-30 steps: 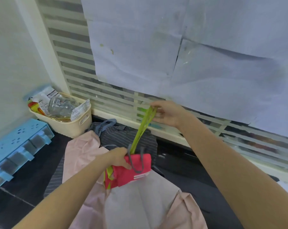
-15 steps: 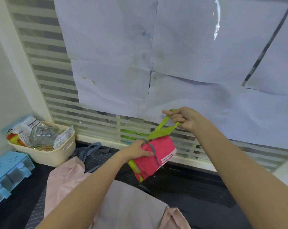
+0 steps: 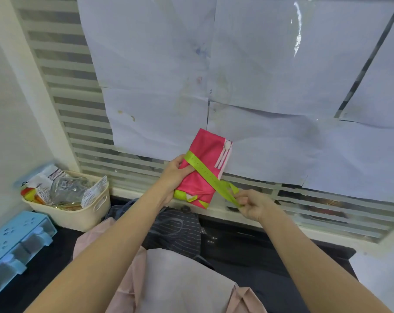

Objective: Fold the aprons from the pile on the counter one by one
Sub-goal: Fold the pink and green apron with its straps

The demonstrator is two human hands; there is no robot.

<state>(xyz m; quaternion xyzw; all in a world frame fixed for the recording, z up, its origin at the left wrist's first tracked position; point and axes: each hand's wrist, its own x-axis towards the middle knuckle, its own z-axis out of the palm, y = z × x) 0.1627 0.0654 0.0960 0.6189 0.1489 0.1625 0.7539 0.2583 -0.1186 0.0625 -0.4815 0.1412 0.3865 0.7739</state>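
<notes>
1. We hold the folded pink apron (image 3: 205,168) up in the air, above the far edge of the counter (image 3: 248,247) and in front of the window. Its long axis runs steeply, from a low near-left end to a high far end.
2. Our left hand (image 3: 174,177) grips the bundle at its lower left side, fingers curled round the cloth, thumb on the face.
3. The green strap (image 3: 208,175) crosses the pink face on a slant, from upper left beside the left hand down to lower right.
4. Our right hand (image 3: 252,204) pinches the strap's free end, just right of the bundle and a little below it. It is the hand nearer the loose end, so we judge the next wrap falls to it, with the left hand keeping the bundle firm.
5. Below, on the dark counter, lie the remaining aprons: a striped dark apron (image 3: 178,229) farther off and pale pink aprons (image 3: 180,281) nearest us.
6. At the left stand a cream basket (image 3: 78,213) full of packets and a blue plastic rack (image 3: 15,245).
7. Beyond the counter, paper sheets (image 3: 259,64) cover a slatted window blind (image 3: 78,136).
</notes>
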